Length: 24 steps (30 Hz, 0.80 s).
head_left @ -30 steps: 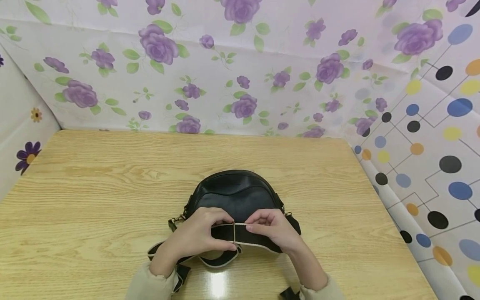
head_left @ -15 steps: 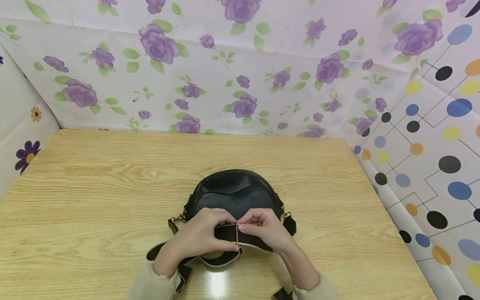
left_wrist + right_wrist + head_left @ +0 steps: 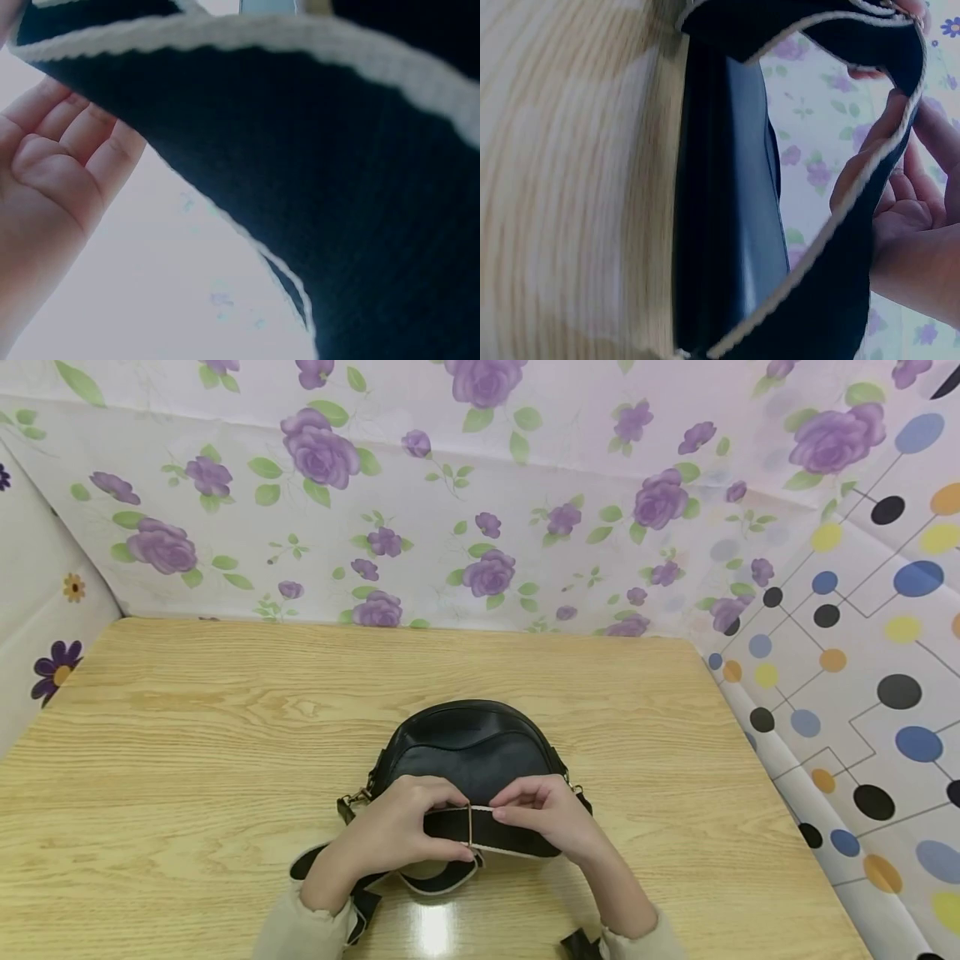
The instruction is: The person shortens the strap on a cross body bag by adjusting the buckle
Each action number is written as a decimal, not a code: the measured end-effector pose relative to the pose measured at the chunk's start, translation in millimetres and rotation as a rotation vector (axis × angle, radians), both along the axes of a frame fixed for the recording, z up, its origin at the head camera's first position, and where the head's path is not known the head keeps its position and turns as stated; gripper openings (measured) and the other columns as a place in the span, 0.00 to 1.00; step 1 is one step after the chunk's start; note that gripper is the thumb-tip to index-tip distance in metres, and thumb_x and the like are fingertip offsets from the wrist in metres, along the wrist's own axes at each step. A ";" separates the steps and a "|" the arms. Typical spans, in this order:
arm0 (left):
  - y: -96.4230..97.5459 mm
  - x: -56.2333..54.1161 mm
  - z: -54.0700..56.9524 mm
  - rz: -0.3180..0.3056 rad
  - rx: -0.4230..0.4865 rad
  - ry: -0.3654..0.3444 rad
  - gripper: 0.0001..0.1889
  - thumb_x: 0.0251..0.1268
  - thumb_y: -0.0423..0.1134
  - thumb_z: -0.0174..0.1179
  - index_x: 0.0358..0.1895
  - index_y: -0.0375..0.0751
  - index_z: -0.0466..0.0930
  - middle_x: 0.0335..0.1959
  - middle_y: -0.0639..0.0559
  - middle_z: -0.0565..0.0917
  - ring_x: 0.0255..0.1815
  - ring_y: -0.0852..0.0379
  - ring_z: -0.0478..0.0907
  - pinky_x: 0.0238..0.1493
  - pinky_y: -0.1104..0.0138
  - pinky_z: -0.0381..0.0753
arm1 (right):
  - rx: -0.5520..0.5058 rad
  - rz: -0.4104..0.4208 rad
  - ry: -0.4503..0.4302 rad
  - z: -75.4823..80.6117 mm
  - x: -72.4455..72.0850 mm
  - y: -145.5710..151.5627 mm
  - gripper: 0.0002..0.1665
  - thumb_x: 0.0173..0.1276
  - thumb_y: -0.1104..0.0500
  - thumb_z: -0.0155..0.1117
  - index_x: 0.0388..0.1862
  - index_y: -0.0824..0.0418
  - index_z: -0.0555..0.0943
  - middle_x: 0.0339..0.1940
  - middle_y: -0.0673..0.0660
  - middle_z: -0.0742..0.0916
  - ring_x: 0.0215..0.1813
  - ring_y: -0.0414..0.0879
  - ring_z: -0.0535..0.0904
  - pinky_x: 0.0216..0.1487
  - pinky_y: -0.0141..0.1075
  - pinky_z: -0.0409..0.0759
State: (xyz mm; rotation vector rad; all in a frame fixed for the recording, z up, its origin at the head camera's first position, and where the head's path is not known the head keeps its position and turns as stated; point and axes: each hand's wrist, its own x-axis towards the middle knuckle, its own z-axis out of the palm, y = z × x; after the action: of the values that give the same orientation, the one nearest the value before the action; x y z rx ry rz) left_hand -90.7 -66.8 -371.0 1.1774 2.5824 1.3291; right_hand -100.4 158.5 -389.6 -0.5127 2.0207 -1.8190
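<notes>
A black half-moon shoulder bag (image 3: 465, 760) lies on the table. Its black webbing strap (image 3: 517, 837) with pale edging is raised in front of the bag. A thin metal strap slider (image 3: 470, 827) crosses the webbing upright. My left hand (image 3: 401, 827) pinches the slider, fingertips at its top end and thumb at its bottom. Just to the right, my right hand (image 3: 553, 820) pinches the strap's upper edge between thumb and fingers. In the right wrist view, the webbing (image 3: 832, 270) loops past the right hand (image 3: 915, 217); in the left wrist view, the strap (image 3: 247, 127) covers the left fingertips.
Wood-grain table (image 3: 225, 718) surrounds the bag. A strap loop (image 3: 442, 881) hangs below the left hand, and a black strap end (image 3: 577, 943) lies beside the right sleeve. A metal clip (image 3: 356, 797) sits at the bag's left side. Floral sheeting (image 3: 420, 527) stands behind the table.
My right hand slid left along the strap to the slider, then back right, away from it. The slider shifted slightly right and back with my left hand. The bag stayed put.
</notes>
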 end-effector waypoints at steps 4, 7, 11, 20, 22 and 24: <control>-0.6 -0.4 0.2 0.003 -0.005 0.000 0.20 0.42 0.49 0.70 0.36 0.39 0.80 0.33 0.56 0.80 0.33 0.64 0.74 0.35 0.71 0.74 | 0.030 0.030 0.015 -0.7 -1.5 6.8 0.10 0.57 0.68 0.62 0.34 0.77 0.79 0.26 0.50 0.83 0.28 0.38 0.77 0.32 0.30 0.76; -1.3 -0.6 -0.1 0.000 -0.006 -0.001 0.21 0.43 0.50 0.69 0.36 0.39 0.80 0.33 0.55 0.80 0.33 0.64 0.74 0.35 0.70 0.74 | 0.041 0.048 0.030 -0.5 -2.1 9.7 0.09 0.58 0.69 0.61 0.33 0.78 0.79 0.25 0.50 0.82 0.27 0.37 0.76 0.30 0.29 0.75; -1.8 -0.6 -0.1 0.001 -0.005 -0.003 0.21 0.43 0.51 0.68 0.36 0.39 0.80 0.33 0.55 0.80 0.33 0.63 0.74 0.35 0.70 0.74 | 0.028 0.051 0.048 -0.4 -2.1 10.7 0.09 0.58 0.69 0.60 0.33 0.79 0.79 0.26 0.51 0.82 0.28 0.37 0.75 0.30 0.29 0.74; -2.1 -1.2 -1.8 0.025 -0.009 -0.007 0.22 0.42 0.51 0.69 0.36 0.39 0.80 0.33 0.55 0.80 0.32 0.64 0.74 0.34 0.71 0.74 | 0.027 0.018 0.080 -4.0 -2.2 6.1 0.08 0.57 0.70 0.60 0.33 0.79 0.79 0.29 0.58 0.83 0.31 0.37 0.77 0.31 0.29 0.75; -2.1 -1.3 -2.0 0.027 -0.008 -0.006 0.22 0.42 0.51 0.69 0.36 0.39 0.80 0.33 0.55 0.80 0.32 0.64 0.74 0.34 0.71 0.74 | 0.031 0.013 0.083 -3.8 -2.1 4.7 0.09 0.58 0.70 0.61 0.33 0.78 0.79 0.29 0.61 0.83 0.31 0.38 0.77 0.31 0.29 0.75; -1.8 -1.3 -1.8 0.027 -0.009 -0.004 0.22 0.42 0.51 0.69 0.37 0.39 0.80 0.33 0.55 0.80 0.32 0.64 0.74 0.34 0.71 0.74 | 0.031 0.013 0.087 -2.9 -2.0 3.1 0.09 0.58 0.70 0.61 0.32 0.78 0.79 0.30 0.63 0.83 0.31 0.38 0.77 0.32 0.30 0.75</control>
State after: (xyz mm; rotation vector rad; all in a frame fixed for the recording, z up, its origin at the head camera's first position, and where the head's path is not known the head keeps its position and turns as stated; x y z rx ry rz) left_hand -92.0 -68.6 -372.8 1.1408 2.6082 1.3225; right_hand -102.4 161.7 -392.5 -0.6049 2.0942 -1.7829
